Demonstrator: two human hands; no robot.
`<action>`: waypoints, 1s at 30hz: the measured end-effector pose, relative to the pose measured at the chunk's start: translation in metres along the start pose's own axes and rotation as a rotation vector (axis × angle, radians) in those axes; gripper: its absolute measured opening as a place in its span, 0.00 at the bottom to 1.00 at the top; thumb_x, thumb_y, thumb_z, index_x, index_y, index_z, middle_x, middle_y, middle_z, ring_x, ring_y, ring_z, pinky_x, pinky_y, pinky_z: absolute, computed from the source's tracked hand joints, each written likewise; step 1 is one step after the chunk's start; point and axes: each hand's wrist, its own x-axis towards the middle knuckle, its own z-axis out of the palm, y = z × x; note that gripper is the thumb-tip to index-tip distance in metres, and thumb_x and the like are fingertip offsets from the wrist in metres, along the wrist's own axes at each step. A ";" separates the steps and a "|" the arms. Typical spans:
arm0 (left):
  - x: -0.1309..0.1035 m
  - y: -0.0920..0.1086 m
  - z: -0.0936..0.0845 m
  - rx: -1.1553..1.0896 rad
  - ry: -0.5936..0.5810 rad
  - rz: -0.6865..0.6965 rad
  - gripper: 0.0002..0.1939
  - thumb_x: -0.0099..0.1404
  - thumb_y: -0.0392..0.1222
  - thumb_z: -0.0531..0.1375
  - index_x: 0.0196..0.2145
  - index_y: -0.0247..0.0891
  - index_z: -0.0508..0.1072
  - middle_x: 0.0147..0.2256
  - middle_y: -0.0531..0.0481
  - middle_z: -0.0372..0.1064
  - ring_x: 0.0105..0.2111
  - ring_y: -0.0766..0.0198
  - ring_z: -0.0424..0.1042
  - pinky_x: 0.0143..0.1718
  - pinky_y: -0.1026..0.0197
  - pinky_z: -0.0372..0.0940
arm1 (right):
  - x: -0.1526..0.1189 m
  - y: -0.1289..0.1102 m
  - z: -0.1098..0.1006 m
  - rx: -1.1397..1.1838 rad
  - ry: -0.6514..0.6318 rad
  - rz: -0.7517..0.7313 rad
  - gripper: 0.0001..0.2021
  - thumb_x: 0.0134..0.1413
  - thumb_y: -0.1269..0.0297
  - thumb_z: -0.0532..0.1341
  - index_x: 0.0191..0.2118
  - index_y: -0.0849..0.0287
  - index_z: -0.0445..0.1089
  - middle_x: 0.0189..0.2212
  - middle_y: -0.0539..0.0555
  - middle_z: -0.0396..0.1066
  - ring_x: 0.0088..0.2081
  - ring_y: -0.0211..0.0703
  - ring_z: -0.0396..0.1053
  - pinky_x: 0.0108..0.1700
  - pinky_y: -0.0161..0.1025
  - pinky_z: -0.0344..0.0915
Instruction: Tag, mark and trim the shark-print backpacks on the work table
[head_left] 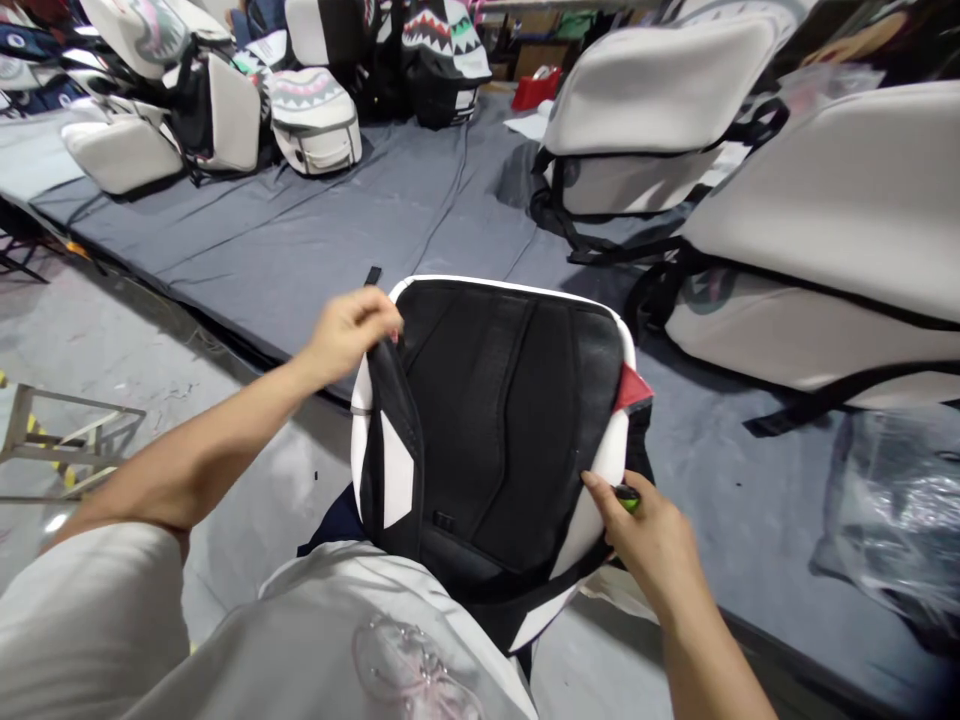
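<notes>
Pinched between thumb and fingers of the left hand (351, 332) is the top of a black strap (395, 420); that strap runs down the left edge of the backpack (517, 420), which stands tilted on the person's lap with its back panel facing the camera; the left forearm reaches in from the lower left, wrist bent, knuckles up; the right hand (651, 540) comes up from the lower right, closed around a small green-tipped tool (627, 496), with its forefinger stretched against the pack's lower right white edge; the panel is black padded mesh, ribbed lengthwise, rimmed in smooth white material, with a red flap (632, 390) at its right corner; the strap carries two white patches; beyond the lap lies a grey mat (315, 240), creased and matte, spread over the concrete floor (97, 330); on the right of the mat rest two large white packs (825, 230) with black straps; at the far left edge I count about six more bags (311, 120), several printed with shark teeth; crumpled clear plastic (900, 520) lies at the right.
</notes>
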 end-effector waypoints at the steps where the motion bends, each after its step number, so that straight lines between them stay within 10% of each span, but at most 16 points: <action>1: -0.003 -0.006 -0.018 -0.023 0.149 -0.060 0.18 0.70 0.52 0.56 0.30 0.35 0.69 0.30 0.53 0.71 0.31 0.70 0.70 0.45 0.56 0.69 | 0.000 0.001 0.001 -0.001 0.002 -0.003 0.28 0.45 0.32 0.52 0.36 0.54 0.67 0.22 0.58 0.72 0.24 0.56 0.69 0.28 0.44 0.60; 3: -0.018 -0.022 -0.062 0.075 0.330 -0.149 0.22 0.71 0.56 0.53 0.30 0.34 0.67 0.30 0.55 0.71 0.32 0.71 0.71 0.43 0.57 0.70 | 0.000 0.002 0.002 0.001 0.010 -0.016 0.29 0.46 0.32 0.52 0.36 0.54 0.68 0.22 0.58 0.72 0.23 0.56 0.69 0.28 0.44 0.60; 7: -0.085 -0.050 -0.149 0.417 0.284 -0.226 0.34 0.66 0.66 0.50 0.18 0.31 0.58 0.20 0.62 0.64 0.42 0.62 0.74 0.47 0.43 0.61 | -0.002 -0.001 0.002 0.025 0.013 -0.030 0.30 0.47 0.32 0.52 0.38 0.55 0.70 0.19 0.56 0.71 0.23 0.56 0.69 0.30 0.45 0.60; 11: -0.132 -0.052 -0.178 0.996 0.210 -0.223 0.31 0.50 0.69 0.62 0.17 0.36 0.62 0.32 0.53 0.74 0.59 0.32 0.61 0.52 0.16 0.46 | -0.013 -0.011 -0.014 0.113 -0.031 0.034 0.31 0.48 0.37 0.56 0.45 0.60 0.72 0.13 0.52 0.68 0.21 0.56 0.71 0.33 0.47 0.63; 15: -0.102 -0.006 -0.115 0.999 0.217 -0.122 0.12 0.65 0.51 0.57 0.38 0.44 0.76 0.49 0.53 0.75 0.55 0.45 0.69 0.58 0.28 0.55 | -0.039 -0.017 -0.038 0.280 0.207 -0.042 0.31 0.56 0.37 0.54 0.53 0.58 0.71 0.26 0.56 0.77 0.31 0.54 0.76 0.40 0.46 0.67; 17: -0.071 0.027 -0.061 0.754 0.020 0.117 0.12 0.66 0.47 0.57 0.45 0.48 0.76 0.48 0.54 0.76 0.49 0.53 0.73 0.56 0.43 0.64 | -0.053 -0.016 -0.045 0.360 0.298 -0.137 0.32 0.59 0.35 0.50 0.49 0.58 0.73 0.32 0.58 0.78 0.34 0.51 0.76 0.39 0.44 0.67; 23: -0.001 0.091 0.092 0.431 -0.465 0.689 0.16 0.70 0.36 0.55 0.53 0.38 0.72 0.58 0.40 0.69 0.59 0.50 0.67 0.54 0.47 0.65 | -0.071 -0.012 -0.045 0.952 -0.096 -0.116 0.48 0.46 0.19 0.44 0.42 0.63 0.77 0.15 0.48 0.64 0.13 0.36 0.58 0.15 0.34 0.53; 27: 0.033 0.105 0.148 0.566 -0.616 0.878 0.17 0.64 0.40 0.65 0.50 0.33 0.73 0.52 0.38 0.72 0.58 0.47 0.66 0.62 0.42 0.55 | -0.066 -0.008 -0.039 1.213 -0.072 -0.148 0.45 0.44 0.25 0.59 0.55 0.60 0.70 0.30 0.57 0.79 0.23 0.45 0.74 0.27 0.41 0.71; 30: 0.049 0.112 0.166 0.670 -0.703 0.894 0.22 0.57 0.51 0.70 0.41 0.31 0.76 0.42 0.39 0.74 0.48 0.47 0.70 0.59 0.43 0.57 | -0.059 -0.006 -0.030 1.253 0.038 -0.159 0.27 0.46 0.46 0.72 0.49 0.56 0.72 0.36 0.56 0.80 0.31 0.46 0.77 0.34 0.41 0.74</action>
